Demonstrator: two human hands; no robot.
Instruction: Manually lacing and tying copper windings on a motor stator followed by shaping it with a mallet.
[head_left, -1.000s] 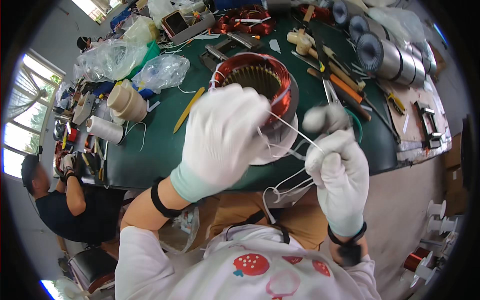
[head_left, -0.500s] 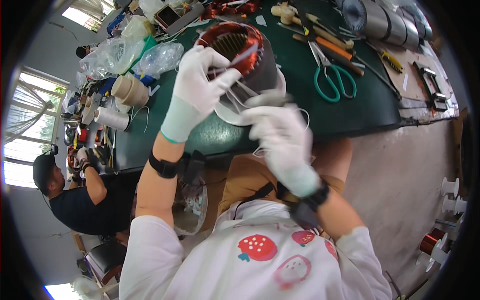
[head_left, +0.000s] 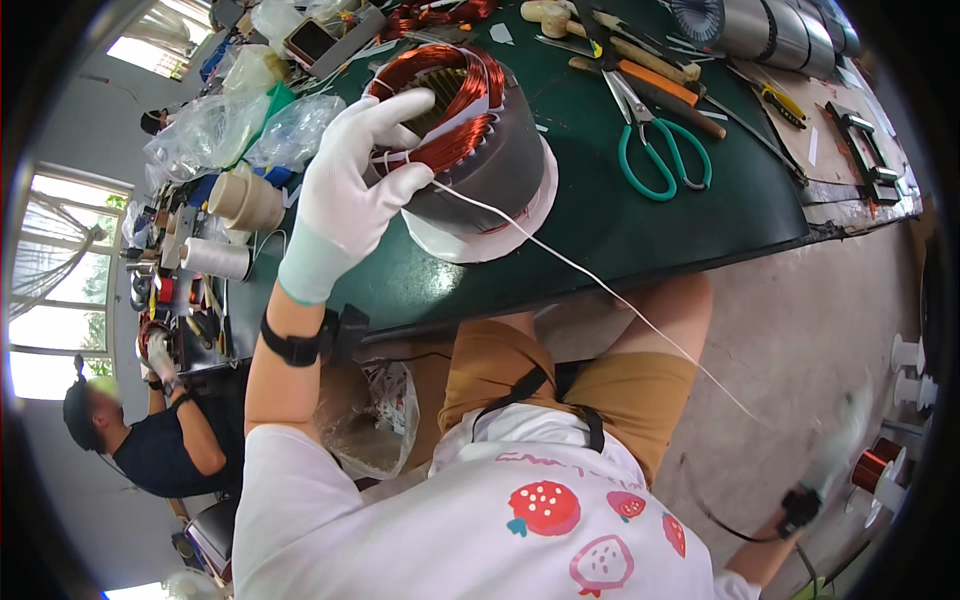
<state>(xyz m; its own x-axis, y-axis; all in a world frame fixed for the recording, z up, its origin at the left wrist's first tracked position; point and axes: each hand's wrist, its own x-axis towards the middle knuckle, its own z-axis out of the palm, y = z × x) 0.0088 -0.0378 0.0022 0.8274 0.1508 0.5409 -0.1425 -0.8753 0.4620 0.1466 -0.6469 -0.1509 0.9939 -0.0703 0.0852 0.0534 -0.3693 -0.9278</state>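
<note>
A motor stator (head_left: 480,185) with a dark grey body and copper windings stands upright on a white round base (head_left: 470,245). My left hand (head_left: 355,180), in a white glove, grips the near left part of the copper winding (head_left: 455,145), fingers over its inner side and thumb outside. From the thumb a thin white cord (head_left: 590,275) runs taut across the table edge toward the lower right. My gloved right hand (head_left: 840,450) is stretched far out there, at the cord's far end; its fingers are smeared by motion. White ties circle the winding near my left fingers.
Teal-handled scissors (head_left: 660,150), wooden-handled tools (head_left: 650,85) and yellow pliers (head_left: 783,105) lie on the green table (head_left: 620,225). Left are plastic bags (head_left: 205,130) and a white thread spool (head_left: 215,258). Wire reels (head_left: 880,470) stand low right. Another person (head_left: 170,430) works at left.
My right hand has swung from beside the stator far to the lower right, drawing the white cord out straight. My left hand stays at the winding; the grey-white strip across the winding no longer shows.
</note>
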